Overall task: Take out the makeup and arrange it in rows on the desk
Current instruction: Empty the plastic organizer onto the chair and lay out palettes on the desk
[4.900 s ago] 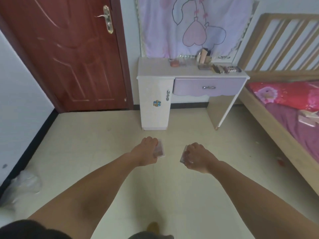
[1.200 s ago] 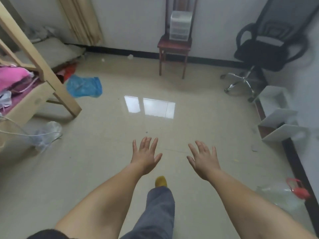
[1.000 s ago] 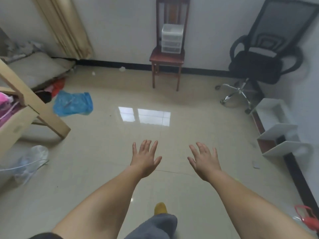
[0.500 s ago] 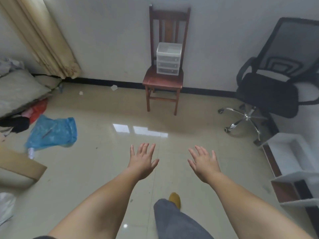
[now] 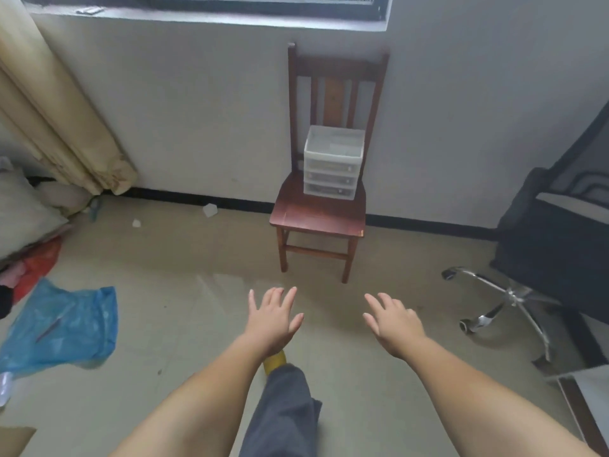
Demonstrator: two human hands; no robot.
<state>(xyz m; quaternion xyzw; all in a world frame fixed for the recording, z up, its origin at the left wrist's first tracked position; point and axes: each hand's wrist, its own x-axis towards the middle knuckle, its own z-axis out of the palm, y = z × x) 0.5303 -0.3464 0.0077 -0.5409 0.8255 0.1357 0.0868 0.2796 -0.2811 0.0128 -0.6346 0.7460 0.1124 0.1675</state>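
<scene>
While both arms reach forward over the floor (image 5: 184,311), the left hand (image 5: 270,321) and the right hand (image 5: 393,323) are spread flat, palms down, fingers straight, grasping nothing. They hover side by side with a clear gap between them, above bare tile.

Ahead, a wooden chair (image 5: 319,212) stands with its back against the wall, under the window sill (image 5: 204,18). On the seat, pushed to the rear and right, sits a white three-drawer organizer (image 5: 333,161); its front face is set back from the seat's front edge. Drawers are translucent; their contents cannot be made out, so no makeup is plainly visible. All three drawers appear closed.

Open tile lies between the hands and the chair's front legs. To the right, the chrome base (image 5: 507,305) of a black office chair (image 5: 560,245) spreads into the floor, well apart from the wooden chair. To the left, a blue plastic bag (image 5: 62,324) lies on the floor; a cream curtain (image 5: 56,120) hangs down to the skirting. A grey trouser leg (image 5: 280,413) and a yellow shoe (image 5: 275,361) show below the left hand.
</scene>
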